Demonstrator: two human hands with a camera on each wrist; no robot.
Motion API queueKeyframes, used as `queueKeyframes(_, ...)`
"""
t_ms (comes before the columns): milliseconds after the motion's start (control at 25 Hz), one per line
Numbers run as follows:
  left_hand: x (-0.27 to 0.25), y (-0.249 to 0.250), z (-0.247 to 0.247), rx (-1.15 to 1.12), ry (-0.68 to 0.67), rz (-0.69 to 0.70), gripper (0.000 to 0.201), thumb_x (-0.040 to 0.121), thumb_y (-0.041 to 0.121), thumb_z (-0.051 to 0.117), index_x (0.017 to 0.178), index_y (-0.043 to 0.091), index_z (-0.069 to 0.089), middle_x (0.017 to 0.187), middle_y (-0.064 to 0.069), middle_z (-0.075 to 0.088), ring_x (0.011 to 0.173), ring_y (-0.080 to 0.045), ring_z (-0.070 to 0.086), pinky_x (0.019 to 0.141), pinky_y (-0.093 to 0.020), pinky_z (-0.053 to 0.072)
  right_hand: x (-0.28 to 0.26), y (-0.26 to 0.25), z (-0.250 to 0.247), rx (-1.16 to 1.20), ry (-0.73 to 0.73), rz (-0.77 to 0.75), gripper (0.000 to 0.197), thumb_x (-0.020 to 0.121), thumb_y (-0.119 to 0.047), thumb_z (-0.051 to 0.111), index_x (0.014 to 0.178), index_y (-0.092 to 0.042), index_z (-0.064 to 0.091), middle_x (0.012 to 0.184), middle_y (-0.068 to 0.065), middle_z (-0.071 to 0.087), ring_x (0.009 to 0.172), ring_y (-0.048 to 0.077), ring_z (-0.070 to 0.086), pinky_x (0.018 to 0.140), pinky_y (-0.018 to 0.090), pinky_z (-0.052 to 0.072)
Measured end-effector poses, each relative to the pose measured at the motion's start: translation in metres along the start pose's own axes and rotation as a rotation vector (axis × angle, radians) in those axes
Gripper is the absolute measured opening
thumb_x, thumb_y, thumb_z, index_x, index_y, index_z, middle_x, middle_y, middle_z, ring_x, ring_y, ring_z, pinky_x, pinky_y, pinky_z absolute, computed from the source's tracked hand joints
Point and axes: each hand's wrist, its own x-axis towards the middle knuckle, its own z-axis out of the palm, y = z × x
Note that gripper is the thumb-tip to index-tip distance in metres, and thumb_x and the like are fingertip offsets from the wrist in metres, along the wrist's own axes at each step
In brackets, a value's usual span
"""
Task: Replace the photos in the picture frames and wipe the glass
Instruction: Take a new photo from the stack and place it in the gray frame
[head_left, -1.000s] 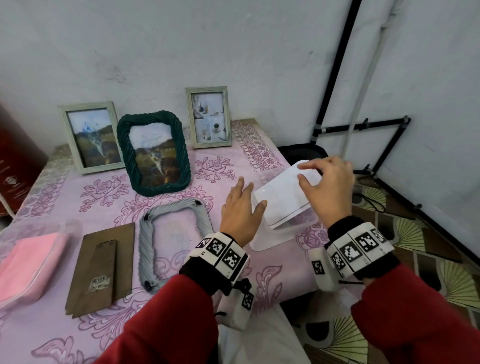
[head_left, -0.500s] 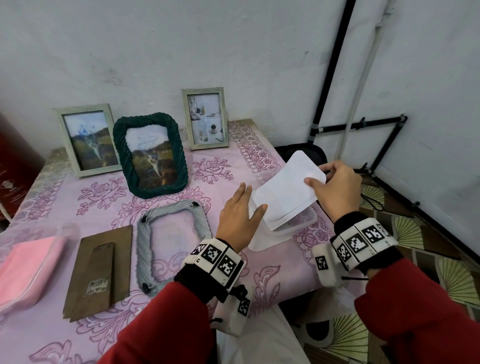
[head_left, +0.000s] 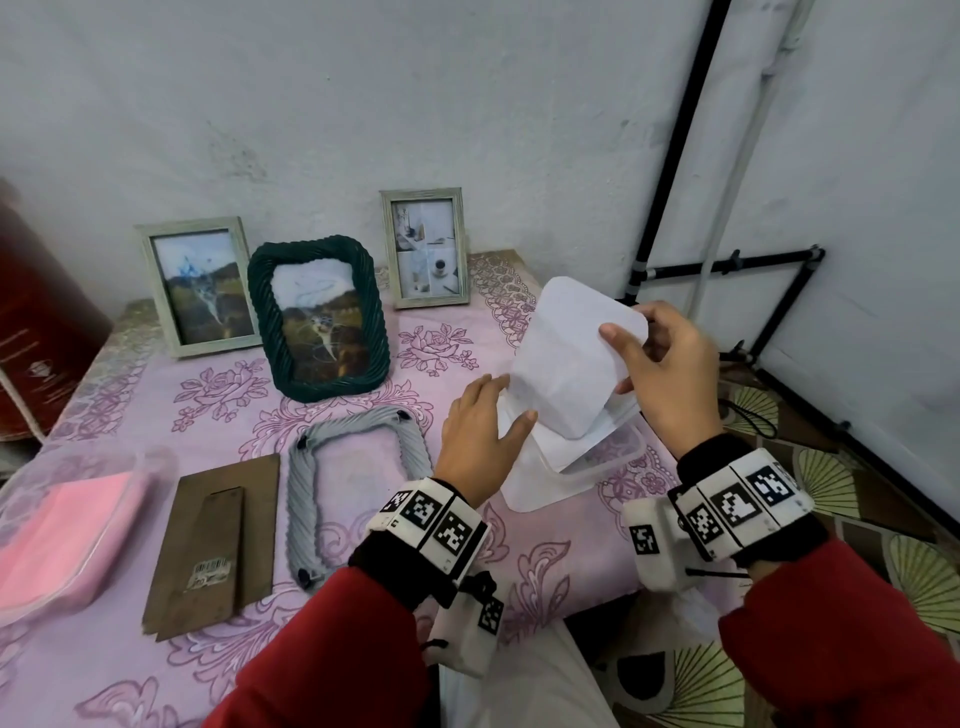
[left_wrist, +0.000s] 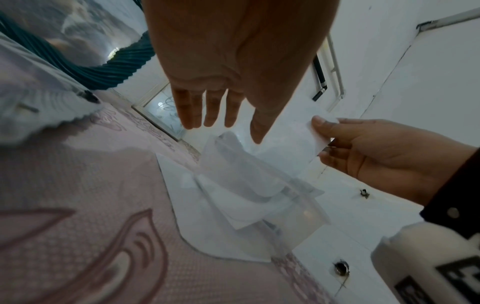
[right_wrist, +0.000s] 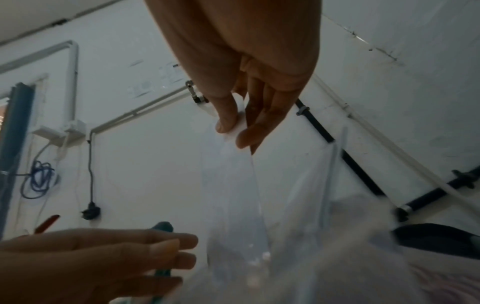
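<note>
My right hand (head_left: 618, 358) pinches the top edge of a white photo sheet (head_left: 566, 364) between thumb and fingers and holds it tilted up over a clear plastic container (head_left: 618, 457) of several white sheets. The right wrist view shows the same pinch (right_wrist: 233, 131) on the sheet (right_wrist: 231, 174). My left hand (head_left: 511, 400) is open with straight fingers at the sheet's lower left edge; whether it touches the sheet is unclear. A grey rope frame (head_left: 301, 499) lies flat and empty in front of it, with its brown backing board (head_left: 213, 540) to the left.
Three frames stand at the back against the wall: a pale wooden one (head_left: 150, 291), a dark green rope one (head_left: 260, 312) and a small pale one (head_left: 387, 249). A pink cloth (head_left: 57, 535) lies in a clear tray at the left. The table's right edge is just beyond the container.
My right hand has lifted the white sheet higher and tipped it more upright out of the container. The left hand has stayed beside it.
</note>
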Motion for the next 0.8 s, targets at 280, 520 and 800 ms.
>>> queueKeyframes(280, -0.006, 0.009, -0.054, -0.337, 0.26, 0.176, 0.042, 0.093, 0.024, 0.054, 0.133, 0.015, 0.045, 0.128, 0.003, 0.054, 0.114, -0.003, 0.051, 0.094, -0.018, 0.042, 0.001, -0.042, 0.02, 0.173, -0.067, -0.053, 0.01, 0.085, -0.02, 0.067, 0.082, -0.024, 0.058, 0.074, 0.008, 0.064, 0.052, 0.015, 0.054, 0.041, 0.024, 0.047)
queueKeyframes(520, -0.031, -0.021, -0.095, -0.432, 0.359, 0.095, 0.038, 0.087, 0.007, 0.061, 0.121, 0.022, 0.052, 0.085, 0.0, 0.049, 0.071, -0.009, 0.047, 0.066, -0.017, 0.044, -0.026, -0.042, 0.07, 0.244, -0.279, 0.099, 0.036, 0.084, -0.017, 0.068, 0.116, -0.017, 0.051, 0.082, 0.006, 0.062, 0.068, 0.013, 0.058, 0.059, 0.022, 0.052)
queueKeyframes(800, -0.065, -0.08, -0.11, -0.357, 0.402, -0.188, 0.04, 0.084, 0.009, 0.065, 0.122, 0.016, 0.055, 0.079, 0.003, 0.051, 0.067, -0.01, 0.048, 0.066, -0.02, 0.046, -0.069, -0.024, 0.118, 0.046, -0.586, 0.083, 0.054, 0.081, -0.003, 0.067, 0.131, -0.013, 0.05, 0.081, -0.002, 0.056, 0.066, 0.008, 0.053, 0.079, 0.032, 0.052)
